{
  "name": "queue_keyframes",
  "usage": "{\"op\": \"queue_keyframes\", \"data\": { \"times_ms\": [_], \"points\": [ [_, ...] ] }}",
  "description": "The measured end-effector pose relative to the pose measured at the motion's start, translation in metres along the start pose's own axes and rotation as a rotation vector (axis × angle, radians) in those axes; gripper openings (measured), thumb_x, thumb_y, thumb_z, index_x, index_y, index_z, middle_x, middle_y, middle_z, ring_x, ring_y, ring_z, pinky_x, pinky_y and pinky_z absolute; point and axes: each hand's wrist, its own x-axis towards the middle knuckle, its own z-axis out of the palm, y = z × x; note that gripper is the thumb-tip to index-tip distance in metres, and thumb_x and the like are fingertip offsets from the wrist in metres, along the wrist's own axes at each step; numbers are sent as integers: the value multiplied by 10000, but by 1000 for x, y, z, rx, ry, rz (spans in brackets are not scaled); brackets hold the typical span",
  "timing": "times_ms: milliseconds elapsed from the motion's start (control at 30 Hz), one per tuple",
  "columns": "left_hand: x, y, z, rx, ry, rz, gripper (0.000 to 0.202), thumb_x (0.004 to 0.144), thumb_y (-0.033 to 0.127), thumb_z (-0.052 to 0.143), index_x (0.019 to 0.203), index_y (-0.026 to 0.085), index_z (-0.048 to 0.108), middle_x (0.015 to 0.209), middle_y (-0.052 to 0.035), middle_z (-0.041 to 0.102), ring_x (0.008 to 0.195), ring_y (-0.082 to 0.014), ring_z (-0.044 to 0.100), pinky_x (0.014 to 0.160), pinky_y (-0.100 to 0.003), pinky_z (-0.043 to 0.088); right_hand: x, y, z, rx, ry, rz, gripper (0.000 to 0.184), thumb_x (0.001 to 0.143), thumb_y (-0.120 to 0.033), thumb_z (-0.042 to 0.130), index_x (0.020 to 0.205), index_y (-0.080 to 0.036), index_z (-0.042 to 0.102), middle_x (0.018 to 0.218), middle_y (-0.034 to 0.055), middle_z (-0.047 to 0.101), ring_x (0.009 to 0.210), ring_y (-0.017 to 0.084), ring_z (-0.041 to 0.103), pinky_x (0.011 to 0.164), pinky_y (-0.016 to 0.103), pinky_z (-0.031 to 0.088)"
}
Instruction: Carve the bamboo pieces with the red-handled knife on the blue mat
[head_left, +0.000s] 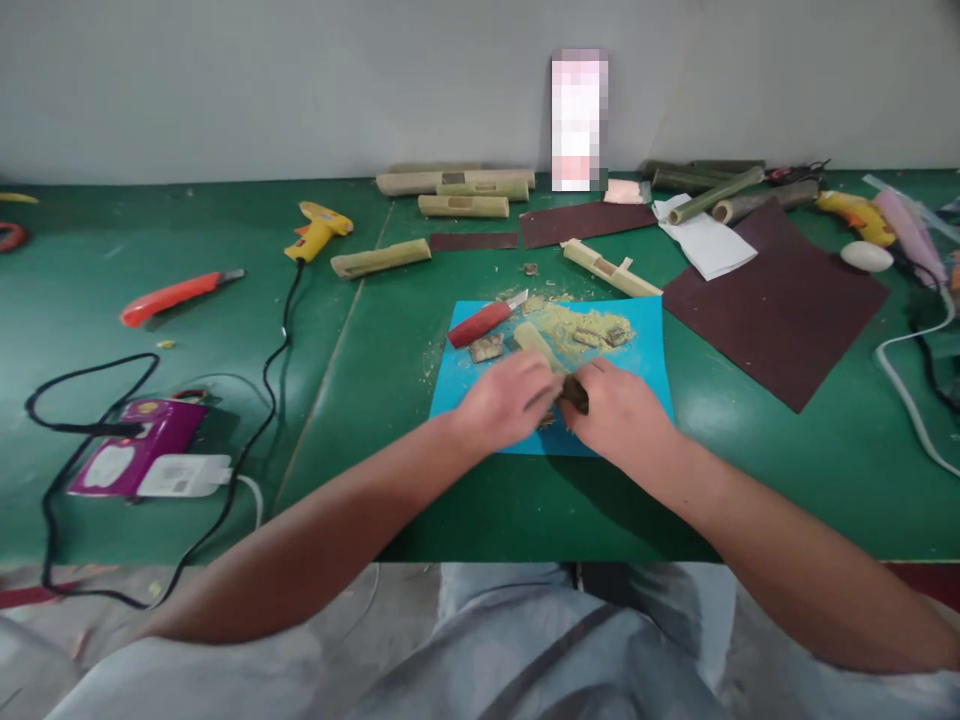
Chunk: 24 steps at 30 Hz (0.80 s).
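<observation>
We are gripping the bamboo tube (532, 338) above the blue sheet (651, 345), left hand (511, 400) and right hand (619, 408) curled around it; with the red knife (480, 325) lying unsheathed nearby, we are risking cuts from slipping.

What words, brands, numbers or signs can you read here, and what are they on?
None can be read.
Upright screen by the wall: pixelated.
Purple box, with a pale oval patch: too blurred.
White plug-like block beside it: greyish markings, too small to make out.
</observation>
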Motion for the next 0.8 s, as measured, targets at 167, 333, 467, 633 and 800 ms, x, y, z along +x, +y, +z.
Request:
{"op": "queue_keyframes", "data": {
  "times_ms": [167, 333, 467, 633, 800],
  "points": [
    [3, -10, -2, 32, 104, -69, 227, 1005, 218, 522, 834, 167, 663, 826, -58, 674, 799, -182, 610, 760, -342, 523, -2, -2, 0, -17, 0, 0, 157, 916, -278, 570, 933, -149, 657, 959, 104, 664, 775, 185, 581, 617, 313, 335],
    [2, -11, -6, 66, -4, -33, 249, 1005, 246, 528, 802, 173, 654, 771, -44, 640, 765, -176, 615, 710, -320, 525, -3, -5, 0, -32, -6, -13, 177, 934, -280, 553, 971, -144, 660, 986, 114, 663, 800, 195, 600, 633, 316, 362],
    [3, -18, -7, 68, 104, -114, 225, 995, 236, 528, 817, 177, 652, 818, -50, 661, 813, -181, 633, 778, -345, 543, -4, -7, -2, -46, -21, -8, 181, 924, -281, 583, 1006, -142, 664, 1004, 114, 666, 828, 205, 619, 634, 314, 374],
    [4, -22, -9, 54, 105, -110, 216, 981, 225, 539, 796, 184, 643, 792, -42, 656, 811, -179, 633, 786, -341, 547, -5, -8, -4, -63, -28, -20, 178, 936, -281, 575, 1026, -151, 656, 1018, 115, 670, 858, 221, 638, 631, 318, 388],
    [3, -20, -9, 16, 19, -91, 207, 988, 242, 526, 835, 187, 654, 846, -51, 679, 830, -183, 639, 783, -345, 549, -5, -8, -3, -63, -38, -18, 171, 943, -282, 565, 1010, -151, 653, 1004, 110, 674, 877, 222, 651, 645, 315, 399]
  ]
}}
